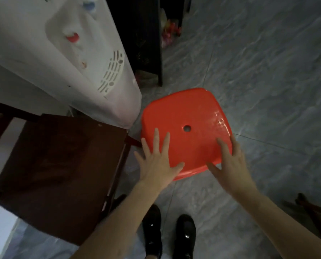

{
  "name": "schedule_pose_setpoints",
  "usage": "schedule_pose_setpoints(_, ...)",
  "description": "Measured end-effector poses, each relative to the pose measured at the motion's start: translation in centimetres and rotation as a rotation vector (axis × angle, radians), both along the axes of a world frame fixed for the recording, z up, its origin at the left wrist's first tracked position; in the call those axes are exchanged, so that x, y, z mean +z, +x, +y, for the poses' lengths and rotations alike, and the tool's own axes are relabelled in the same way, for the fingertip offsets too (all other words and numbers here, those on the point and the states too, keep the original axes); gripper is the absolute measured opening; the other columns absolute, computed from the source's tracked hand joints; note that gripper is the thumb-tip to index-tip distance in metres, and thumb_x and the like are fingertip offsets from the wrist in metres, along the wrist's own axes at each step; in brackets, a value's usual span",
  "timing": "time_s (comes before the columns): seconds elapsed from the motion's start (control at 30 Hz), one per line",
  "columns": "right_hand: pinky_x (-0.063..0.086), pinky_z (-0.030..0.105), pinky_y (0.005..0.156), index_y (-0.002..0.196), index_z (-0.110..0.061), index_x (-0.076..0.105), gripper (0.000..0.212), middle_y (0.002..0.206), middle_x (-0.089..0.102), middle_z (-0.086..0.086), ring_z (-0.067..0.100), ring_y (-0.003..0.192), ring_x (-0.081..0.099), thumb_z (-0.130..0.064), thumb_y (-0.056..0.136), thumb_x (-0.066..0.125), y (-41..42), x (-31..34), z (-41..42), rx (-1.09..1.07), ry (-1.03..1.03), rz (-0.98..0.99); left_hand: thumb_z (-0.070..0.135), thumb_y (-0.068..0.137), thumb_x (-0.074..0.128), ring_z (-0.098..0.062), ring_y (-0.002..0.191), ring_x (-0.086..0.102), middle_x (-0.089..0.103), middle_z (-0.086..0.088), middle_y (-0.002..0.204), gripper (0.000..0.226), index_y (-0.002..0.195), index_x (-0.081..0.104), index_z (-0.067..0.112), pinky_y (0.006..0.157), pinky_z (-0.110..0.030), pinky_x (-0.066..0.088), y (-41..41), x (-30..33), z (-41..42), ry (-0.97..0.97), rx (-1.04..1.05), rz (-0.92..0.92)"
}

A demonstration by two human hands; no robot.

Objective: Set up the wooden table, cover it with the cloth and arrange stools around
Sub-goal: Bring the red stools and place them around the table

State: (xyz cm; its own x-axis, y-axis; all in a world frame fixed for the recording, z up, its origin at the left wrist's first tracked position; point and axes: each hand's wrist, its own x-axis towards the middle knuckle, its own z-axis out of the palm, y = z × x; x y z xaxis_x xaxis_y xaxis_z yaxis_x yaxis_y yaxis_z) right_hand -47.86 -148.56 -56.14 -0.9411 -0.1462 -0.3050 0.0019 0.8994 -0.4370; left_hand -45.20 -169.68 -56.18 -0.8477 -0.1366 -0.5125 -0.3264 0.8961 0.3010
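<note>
**Head view: two hands over one red stool**

The head view looks straight down at one red plastic stool [186, 116] standing on the grey tiled floor [268, 90]. Its seat is squarish with rounded corners and has one round hole near the middle. Only the seat shows; the legs are hidden beneath it.

Two bare hands reach toward the near edge of the seat. The left hand [158, 161] lies over the near left corner with its fingers [156, 139] straight and spread, grasping nothing; whether the palm presses the plastic or hovers just above it cannot be told. The right hand [230, 161] is at the near right corner, its fingers loosely spread and slightly bent over the seat edge, also released and holding nothing; contact with the stool is not clear.

Left of the stool stands one dark brown wooden chair [62, 165], its seat close beside the stool's left edge. Behind the chair and just beside the stool's far left corner rises one white water dispenser [71, 53] with two taps, one red and one blue, and a vent grille lower down. Beyond it is a piece of dark furniture [137, 34], with a few small coloured things on the floor beside it, too blurred to name.

Two black shoes [170, 234] stand on the floor below the hands. At the right edge lie some dark wooden pieces [312, 212], partly cut off.
</note>
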Motion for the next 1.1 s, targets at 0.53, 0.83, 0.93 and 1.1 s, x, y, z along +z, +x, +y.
schedule_pose_setpoints(0.53,0.032,0.055,0.108,0.145,-0.051,0.013,0.122,0.159,-0.005,0.018,0.045,0.143,0.016,-0.047,0.052,0.092,-9.0,-4.0,0.4,-0.054,0.014,-0.268,0.068,0.061,0.077,-0.052,0.141,-0.006,-0.029,0.018,0.155,0.116,0.145,-0.003,0.059,0.094,-0.066,0.042,-1.6,-4.5,0.5,0.174,0.117,0.039)
schedule_pose_setpoints(0.83,0.042,0.046,0.1,0.146,-0.049,0.013,0.119,0.146,0.018,0.015,0.038,0.129,0.033,-0.043,0.056,0.091,-5.2,-3.7,2.7,-0.161,-0.042,-0.253,0.042,0.064,0.087,-0.04,0.144,0.011,-0.008,0.015,0.159,0.101,0.146,0.027,0.049,0.115,-0.054,0.026,-1.1,-4.3,1.0,0.255,0.078,0.108)
schedule_pose_setpoints(0.93,0.038,0.047,0.105,0.148,-0.047,0.014,0.117,0.148,0.015,0.018,0.043,0.131,0.032,-0.043,0.059,0.089,-0.7,-3.5,5.2,-0.235,-0.072,-0.262,0.032,0.066,0.087,-0.023,0.146,0.018,0.005,0.013,0.159,0.086,0.14,0.044,0.04,0.116,-0.051,0.027,0.4,-4.7,1.9,0.329,0.038,0.146)
schedule_pose_setpoints(1.1,0.035,0.05,0.108,0.148,-0.05,0.012,0.115,0.151,0.01,0.017,0.044,0.133,0.029,-0.044,0.061,0.087,8.1,-3.1,10.1,-0.449,-0.11,-0.285,0.025,0.065,0.088,-0.013,0.142,0.029,0.021,0.006,0.157,0.069,0.128,0.06,0.03,0.114,-0.045,0.033,3.7,-4.0,6.9,0.383,-0.092,0.158)
